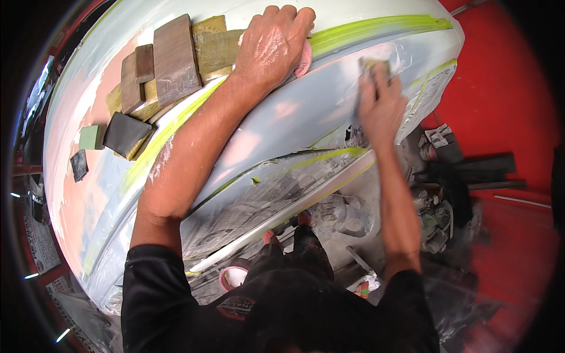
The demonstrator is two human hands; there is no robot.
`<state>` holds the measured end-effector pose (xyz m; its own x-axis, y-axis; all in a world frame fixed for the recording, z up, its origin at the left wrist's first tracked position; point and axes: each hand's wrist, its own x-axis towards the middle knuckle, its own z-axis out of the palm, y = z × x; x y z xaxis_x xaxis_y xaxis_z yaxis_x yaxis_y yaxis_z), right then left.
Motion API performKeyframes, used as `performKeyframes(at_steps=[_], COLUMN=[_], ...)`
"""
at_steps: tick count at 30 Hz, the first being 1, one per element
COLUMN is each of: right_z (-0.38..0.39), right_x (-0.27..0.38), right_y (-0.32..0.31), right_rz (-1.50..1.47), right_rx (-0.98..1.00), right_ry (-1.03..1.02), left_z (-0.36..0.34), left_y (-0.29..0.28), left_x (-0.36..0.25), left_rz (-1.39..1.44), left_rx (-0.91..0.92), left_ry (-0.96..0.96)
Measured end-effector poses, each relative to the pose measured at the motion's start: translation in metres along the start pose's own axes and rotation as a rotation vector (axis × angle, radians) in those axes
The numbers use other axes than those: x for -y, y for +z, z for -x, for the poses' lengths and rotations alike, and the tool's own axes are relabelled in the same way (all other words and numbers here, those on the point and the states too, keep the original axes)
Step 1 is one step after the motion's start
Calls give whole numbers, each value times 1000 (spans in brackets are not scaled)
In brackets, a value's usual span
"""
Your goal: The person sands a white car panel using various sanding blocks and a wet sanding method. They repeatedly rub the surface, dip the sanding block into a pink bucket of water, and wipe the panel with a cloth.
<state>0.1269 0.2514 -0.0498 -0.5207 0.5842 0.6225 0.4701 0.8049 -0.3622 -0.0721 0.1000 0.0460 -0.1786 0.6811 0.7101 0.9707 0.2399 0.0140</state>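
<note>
A curved vehicle panel (318, 109) in patchy white, grey and pinkish tones spreads before me. Yellow-green masking tape (376, 33) runs along its contours. Near its upper edge my left hand (273, 47) is closed on a wet-looking pink cloth (303, 60), which shows only beside the wrist. My right hand (382, 106), smeared by motion, presses a small sandpaper-covered block (375, 63) against the grey area farther right; the fingers lie over it. White residue marks the panel around the block and my left forearm.
Brown sanding blocks (176, 56), sandpaper sheets (218, 50), a black pad (126, 135) and a green block (92, 137) rest on the panel's left part. Newspaper masking (247, 191) covers the opening below. A pink-rimmed bucket (226, 279) and clutter (435, 220) stand on the floor.
</note>
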Motion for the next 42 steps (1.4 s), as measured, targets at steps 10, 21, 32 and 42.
performKeyframes(at_steps=[10, 21, 32, 42], right_z=[-29, -50, -48, -44], right_x=[-40, -40, -36, -36], right_y=[11, 1, -6, -6], right_rz=[124, 38, 42, 14], right_rx=[-107, -54, -37, -50], right_ry=[-34, 57, 5, -138], left_z=[3, 1, -2, -3], left_y=[7, 0, 6, 4], left_x=[-5, -8, -3, -5], left_rz=[3, 41, 37, 45], left_rx=[41, 7, 6, 6], left_ry=[-17, 10, 17, 15])
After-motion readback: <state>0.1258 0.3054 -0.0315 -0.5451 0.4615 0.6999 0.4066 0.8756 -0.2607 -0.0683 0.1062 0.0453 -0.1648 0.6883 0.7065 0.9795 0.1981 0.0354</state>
